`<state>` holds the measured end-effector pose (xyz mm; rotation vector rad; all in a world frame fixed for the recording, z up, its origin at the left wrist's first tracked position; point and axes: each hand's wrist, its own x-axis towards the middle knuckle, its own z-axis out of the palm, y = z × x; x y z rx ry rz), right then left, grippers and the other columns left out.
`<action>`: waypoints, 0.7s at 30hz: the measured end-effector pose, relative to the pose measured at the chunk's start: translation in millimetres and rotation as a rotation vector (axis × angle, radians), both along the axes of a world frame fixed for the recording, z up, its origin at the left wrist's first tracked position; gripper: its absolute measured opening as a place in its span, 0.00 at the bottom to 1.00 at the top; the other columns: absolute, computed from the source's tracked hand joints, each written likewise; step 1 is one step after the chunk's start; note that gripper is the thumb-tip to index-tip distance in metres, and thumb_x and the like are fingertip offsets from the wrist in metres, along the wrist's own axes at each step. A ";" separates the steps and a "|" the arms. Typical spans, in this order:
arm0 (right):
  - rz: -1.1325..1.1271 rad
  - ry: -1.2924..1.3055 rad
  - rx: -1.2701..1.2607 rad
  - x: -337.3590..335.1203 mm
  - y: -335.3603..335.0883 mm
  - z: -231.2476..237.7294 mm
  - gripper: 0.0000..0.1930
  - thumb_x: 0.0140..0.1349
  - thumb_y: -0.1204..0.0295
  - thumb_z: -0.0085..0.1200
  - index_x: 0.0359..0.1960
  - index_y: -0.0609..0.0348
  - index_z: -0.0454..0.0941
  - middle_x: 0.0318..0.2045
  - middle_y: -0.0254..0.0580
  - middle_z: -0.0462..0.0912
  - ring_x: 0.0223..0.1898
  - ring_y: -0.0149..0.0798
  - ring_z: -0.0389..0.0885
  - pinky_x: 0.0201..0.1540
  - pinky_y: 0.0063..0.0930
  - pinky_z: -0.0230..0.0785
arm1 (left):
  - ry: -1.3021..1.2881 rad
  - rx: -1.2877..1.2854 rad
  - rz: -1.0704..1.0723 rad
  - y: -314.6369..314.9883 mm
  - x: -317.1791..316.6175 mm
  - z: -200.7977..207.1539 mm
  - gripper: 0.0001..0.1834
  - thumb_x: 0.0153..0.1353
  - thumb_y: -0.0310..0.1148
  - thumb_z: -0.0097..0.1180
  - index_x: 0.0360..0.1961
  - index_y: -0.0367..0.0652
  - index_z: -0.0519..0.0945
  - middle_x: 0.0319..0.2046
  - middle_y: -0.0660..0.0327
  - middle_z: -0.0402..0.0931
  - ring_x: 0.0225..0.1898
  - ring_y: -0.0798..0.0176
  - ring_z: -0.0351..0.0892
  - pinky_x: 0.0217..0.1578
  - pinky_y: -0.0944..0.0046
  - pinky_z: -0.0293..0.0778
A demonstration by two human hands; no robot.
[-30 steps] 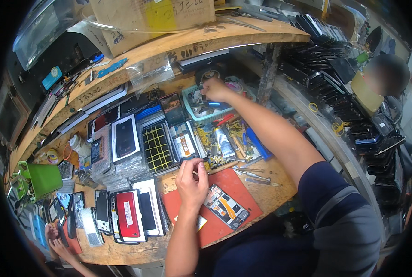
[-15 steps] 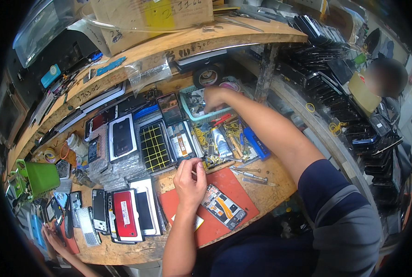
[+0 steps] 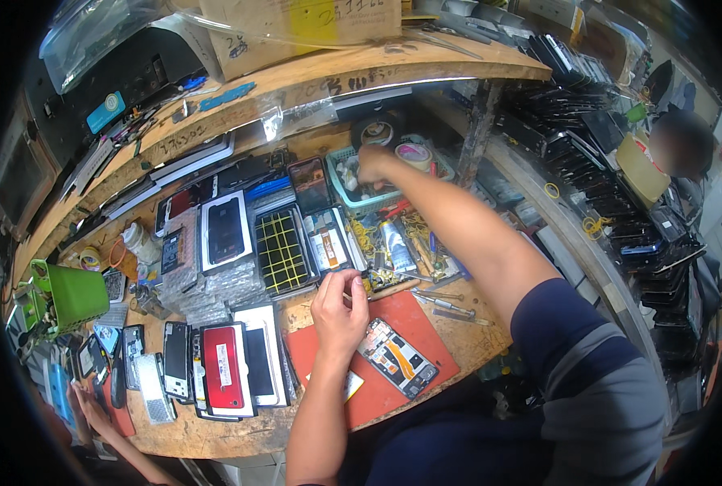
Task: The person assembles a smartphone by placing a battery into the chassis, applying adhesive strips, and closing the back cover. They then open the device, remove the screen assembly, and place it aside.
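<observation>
My right hand (image 3: 374,166) reaches into a pale teal plastic basket (image 3: 362,206) at the back of the bench, fingers curled down among small white and grey items. What its fingertips touch is hidden. My left hand (image 3: 340,309) is raised over the left part of an orange-red mat (image 3: 416,320), fingers curled together; anything inside them is too small to make out. Right of it, an opened smartphone (image 3: 396,358) lies on the mat with its inner parts and an orange flex strip showing. A small yellow-and-white piece (image 3: 353,385) is partly covered by my left forearm.
Screwdrivers (image 3: 446,304) and a tube (image 3: 396,247) lie behind the mat. To the left are a red phone panel (image 3: 224,368), more phone parts and a green bin (image 3: 77,296). A wooden shelf (image 3: 296,95) overhangs the back. Another person's hands (image 3: 93,413) show far left.
The view has shifted slightly. My right hand stays in the basket but sits a little farther left in it, uncovering more of a pink tape roll. My left hand keeps its curled pose.
</observation>
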<state>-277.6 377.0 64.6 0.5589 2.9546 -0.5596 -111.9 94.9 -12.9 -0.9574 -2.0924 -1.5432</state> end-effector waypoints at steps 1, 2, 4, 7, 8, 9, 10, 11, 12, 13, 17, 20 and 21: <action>-0.068 0.065 -0.067 -2.6 6.6 5.3 0.13 0.60 0.76 0.69 0.41 0.78 0.86 0.38 0.61 0.91 0.27 0.44 0.93 0.27 0.36 0.86 | -0.004 -0.001 -0.002 0.4 0.1 -0.3 0.04 0.70 0.24 0.63 0.43 0.37 0.86 0.33 0.56 0.83 0.26 0.60 0.82 0.26 0.60 0.78; -0.068 0.046 -0.126 -5.0 13.8 9.4 0.13 0.60 0.76 0.69 0.40 0.76 0.86 0.37 0.58 0.91 0.26 0.44 0.93 0.26 0.36 0.85 | -0.007 -0.002 -0.007 1.0 0.5 -0.4 0.04 0.70 0.24 0.63 0.43 0.37 0.86 0.34 0.56 0.84 0.26 0.60 0.83 0.26 0.60 0.78; -0.076 0.040 -0.201 -11.1 25.7 15.3 0.14 0.60 0.75 0.70 0.43 0.72 0.85 0.35 0.53 0.90 0.27 0.42 0.92 0.26 0.35 0.85 | -0.019 -0.009 -0.015 1.9 1.4 -0.1 0.04 0.70 0.24 0.63 0.43 0.37 0.86 0.34 0.55 0.84 0.27 0.60 0.84 0.27 0.60 0.79; -0.092 -0.005 -0.219 -15.9 36.6 19.7 0.19 0.58 0.74 0.72 0.50 0.66 0.84 0.35 0.48 0.88 0.30 0.41 0.91 0.27 0.34 0.86 | -0.027 -0.020 -0.018 1.7 2.5 1.4 0.04 0.69 0.23 0.63 0.43 0.37 0.86 0.34 0.55 0.85 0.28 0.59 0.84 0.27 0.60 0.79; -0.091 -0.018 -0.198 -14.9 38.4 20.0 0.19 0.58 0.73 0.73 0.50 0.66 0.84 0.36 0.48 0.88 0.32 0.41 0.91 0.28 0.34 0.86 | -0.015 -0.014 -0.017 1.6 2.6 2.0 0.04 0.69 0.23 0.63 0.43 0.37 0.86 0.34 0.55 0.85 0.27 0.59 0.84 0.27 0.60 0.79; -0.089 -0.031 -0.177 -12.9 40.2 21.0 0.19 0.58 0.72 0.73 0.50 0.66 0.84 0.37 0.47 0.88 0.34 0.41 0.91 0.28 0.34 0.86 | -0.004 -0.010 -0.016 1.5 2.6 2.4 0.04 0.69 0.23 0.63 0.42 0.37 0.86 0.34 0.55 0.85 0.27 0.59 0.84 0.27 0.60 0.79; -0.146 0.018 -0.165 -9.7 40.3 20.6 0.21 0.57 0.70 0.75 0.50 0.66 0.85 0.41 0.49 0.90 0.41 0.46 0.93 0.37 0.40 0.88 | -0.002 -0.011 -0.014 1.3 2.5 2.8 0.04 0.69 0.23 0.63 0.42 0.37 0.86 0.34 0.55 0.85 0.27 0.58 0.84 0.27 0.60 0.79; -0.137 0.048 -0.051 -6.0 40.9 21.2 0.22 0.56 0.69 0.75 0.51 0.66 0.85 0.43 0.51 0.91 0.43 0.48 0.93 0.41 0.41 0.87 | -0.001 -0.014 -0.012 1.1 2.5 3.0 0.03 0.69 0.23 0.63 0.42 0.37 0.86 0.34 0.55 0.84 0.27 0.58 0.84 0.27 0.60 0.79; -0.111 0.087 0.061 -1.5 40.9 21.3 0.23 0.56 0.68 0.75 0.52 0.65 0.85 0.46 0.52 0.91 0.46 0.50 0.93 0.44 0.42 0.87 | 0.000 -0.016 -0.011 1.0 2.5 3.0 0.03 0.69 0.23 0.63 0.42 0.37 0.86 0.34 0.55 0.84 0.27 0.58 0.84 0.27 0.59 0.79; -0.086 0.125 0.172 2.5 40.3 21.7 0.24 0.56 0.67 0.75 0.53 0.65 0.86 0.48 0.53 0.91 0.48 0.52 0.93 0.48 0.43 0.87 | -0.003 -0.018 -0.012 0.8 2.5 3.0 0.03 0.69 0.23 0.63 0.42 0.37 0.86 0.34 0.55 0.84 0.27 0.58 0.84 0.27 0.60 0.79; 0.032 0.173 0.436 8.6 29.1 21.8 0.23 0.56 0.66 0.74 0.52 0.64 0.88 0.52 0.53 0.91 0.53 0.53 0.92 0.54 0.43 0.85 | 0.008 -0.028 -0.013 0.6 2.3 2.8 0.04 0.69 0.24 0.63 0.42 0.37 0.86 0.34 0.55 0.84 0.27 0.58 0.84 0.27 0.60 0.79; 0.226 -0.012 0.390 5.0 14.6 16.0 0.18 0.58 0.68 0.73 0.48 0.66 0.90 0.48 0.53 0.93 0.48 0.50 0.94 0.48 0.43 0.88 | 0.016 -0.031 -0.013 1.4 2.8 3.1 0.04 0.69 0.24 0.63 0.42 0.37 0.86 0.34 0.55 0.84 0.26 0.58 0.84 0.26 0.60 0.79; 0.348 -0.170 0.307 3.0 9.8 12.7 0.18 0.58 0.67 0.74 0.47 0.66 0.90 0.45 0.53 0.93 0.44 0.49 0.94 0.45 0.42 0.88 | 0.015 -0.032 -0.015 1.9 3.2 3.1 0.04 0.69 0.24 0.63 0.42 0.37 0.86 0.34 0.55 0.84 0.26 0.59 0.84 0.26 0.60 0.79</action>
